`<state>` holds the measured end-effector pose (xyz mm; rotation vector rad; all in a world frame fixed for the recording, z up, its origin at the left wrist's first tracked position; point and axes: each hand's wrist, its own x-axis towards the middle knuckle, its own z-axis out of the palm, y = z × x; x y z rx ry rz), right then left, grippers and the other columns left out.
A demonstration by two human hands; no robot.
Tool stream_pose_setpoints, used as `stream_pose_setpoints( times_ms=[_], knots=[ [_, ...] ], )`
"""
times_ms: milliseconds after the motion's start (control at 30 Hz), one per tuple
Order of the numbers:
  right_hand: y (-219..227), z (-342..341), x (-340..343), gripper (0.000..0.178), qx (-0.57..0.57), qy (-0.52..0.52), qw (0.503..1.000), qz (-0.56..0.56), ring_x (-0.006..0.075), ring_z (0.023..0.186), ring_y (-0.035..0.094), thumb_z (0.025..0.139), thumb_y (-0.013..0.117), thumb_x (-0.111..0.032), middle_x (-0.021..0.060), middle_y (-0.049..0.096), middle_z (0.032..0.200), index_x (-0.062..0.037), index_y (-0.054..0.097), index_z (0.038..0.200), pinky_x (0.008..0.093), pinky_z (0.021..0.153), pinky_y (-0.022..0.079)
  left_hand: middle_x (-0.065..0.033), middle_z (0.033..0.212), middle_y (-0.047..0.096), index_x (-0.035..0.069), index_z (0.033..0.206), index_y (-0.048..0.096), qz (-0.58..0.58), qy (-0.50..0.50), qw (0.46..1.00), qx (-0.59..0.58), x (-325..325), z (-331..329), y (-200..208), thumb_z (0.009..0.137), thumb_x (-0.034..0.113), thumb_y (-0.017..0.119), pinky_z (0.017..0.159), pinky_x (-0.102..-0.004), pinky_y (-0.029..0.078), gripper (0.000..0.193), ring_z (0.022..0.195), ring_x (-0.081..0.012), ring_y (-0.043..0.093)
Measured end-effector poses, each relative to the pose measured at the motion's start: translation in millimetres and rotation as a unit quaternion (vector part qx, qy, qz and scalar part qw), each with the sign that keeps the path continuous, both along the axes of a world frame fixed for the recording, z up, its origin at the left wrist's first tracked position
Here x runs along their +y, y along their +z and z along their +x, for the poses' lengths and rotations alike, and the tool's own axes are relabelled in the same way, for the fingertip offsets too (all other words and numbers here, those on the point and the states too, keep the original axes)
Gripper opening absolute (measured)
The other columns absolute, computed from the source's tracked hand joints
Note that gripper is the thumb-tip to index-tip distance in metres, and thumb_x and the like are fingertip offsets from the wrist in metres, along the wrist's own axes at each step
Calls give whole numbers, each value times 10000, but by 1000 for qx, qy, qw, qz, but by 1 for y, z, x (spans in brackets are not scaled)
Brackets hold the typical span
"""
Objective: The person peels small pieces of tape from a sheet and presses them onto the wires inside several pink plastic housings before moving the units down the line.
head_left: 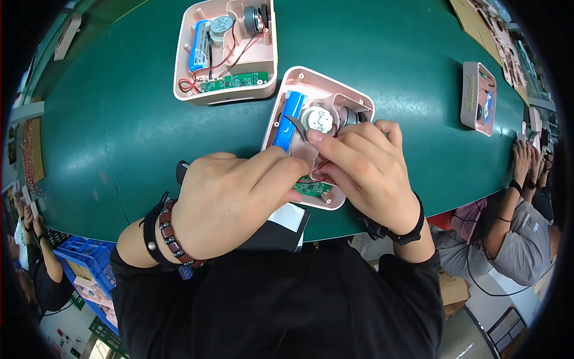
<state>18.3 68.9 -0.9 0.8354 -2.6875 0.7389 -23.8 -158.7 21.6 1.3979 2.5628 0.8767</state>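
Observation:
Both my hands work inside an open pale pink plastic housing (357, 96), which lies slightly turned on the table. My left hand (230, 185) reaches over its lower left edge, fingers closed beside the green circuit board (315, 189); what they pinch is hidden. My right hand (371, 170) is bent over the lower right side, with its thumb at thin red wires (317, 172). Its index fingertip touches a dark curved strip (297, 127). A blue cylindrical battery (290, 116) lies along the left wall, next to a round whitish motor-like part (318, 119).
A second pink housing (272, 91) with similar parts stands farther back on the green table (382, 36). Another small pink housing (470, 99) is at the right. Black and white flat pieces (287, 218) lie at the near edge. Co-workers' hands (523, 161) show far right; blue crates (84, 260) stand lower left.

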Motion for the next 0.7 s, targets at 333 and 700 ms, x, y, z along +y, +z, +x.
stream_pose_setpoints(
  times_ms=[333, 700],
  knots=[
    [0, -2, 4, 692, -31, -2, 997, -77, 200, 762, 587, 710, 784, -24, 15, 662, 826, -91, 506, 1341, 353, 776, 366, -48, 887, 680, 62, 1068, 641, -44, 21, 997, -55, -5, -2, 12, 782, 242, 752, 561, -310, 486, 356, 663, -229, 652],
    [-2, -1, 1, 623, -3, -14, 986, -166, 162, 754, 579, 750, 752, -24, -27, 628, 800, -95, 542, 1332, 315, 771, 353, -45, 808, 641, 68, 909, 654, 30, -7, 999, -34, 18, -13, 8, 792, 163, 751, 541, -318, 485, 179, 640, -235, 638]
  ],
)
